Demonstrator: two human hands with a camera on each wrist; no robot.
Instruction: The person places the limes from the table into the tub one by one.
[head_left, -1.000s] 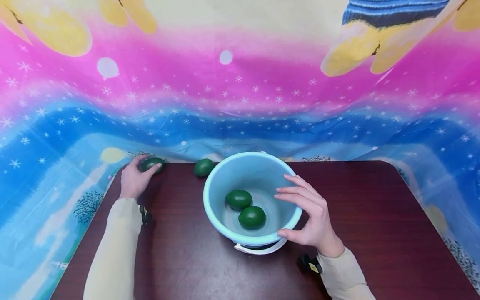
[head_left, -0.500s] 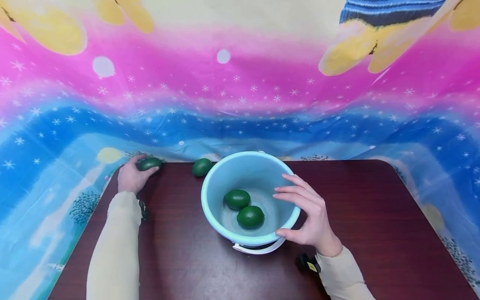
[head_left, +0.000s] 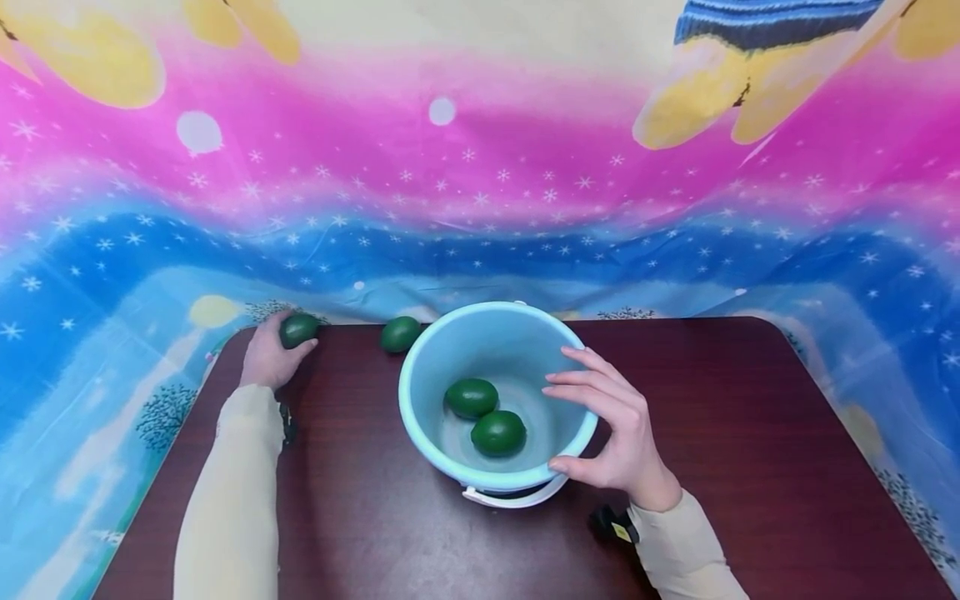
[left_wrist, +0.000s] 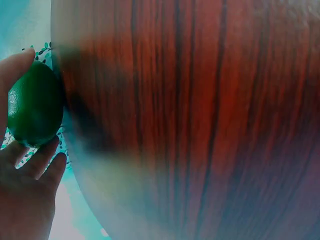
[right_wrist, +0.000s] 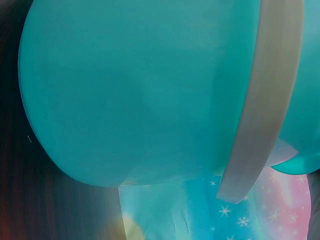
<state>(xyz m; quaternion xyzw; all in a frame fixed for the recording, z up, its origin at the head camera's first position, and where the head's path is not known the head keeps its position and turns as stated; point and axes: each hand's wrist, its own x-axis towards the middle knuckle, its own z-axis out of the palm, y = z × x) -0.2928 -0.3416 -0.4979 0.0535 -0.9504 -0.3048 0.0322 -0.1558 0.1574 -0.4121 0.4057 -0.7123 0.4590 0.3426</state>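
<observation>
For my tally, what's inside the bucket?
Two green fruits lie at the bottom of the bucket. The floor beneath them is covered, and the right hand hides part of the side wall.

Head view down into bucket (head_left: 504, 352)

Snowflake-print backdrop (head_left: 480, 192); reddish-brown table (head_left: 735, 408)

Staged recording corner, from where I stand: wood-grain bench (head_left: 750, 433) enclosed by snowflake-printed backdrop cloth (head_left: 480, 183), with wrist cameras (head_left: 604, 523) worn; wider room hidden.
</observation>
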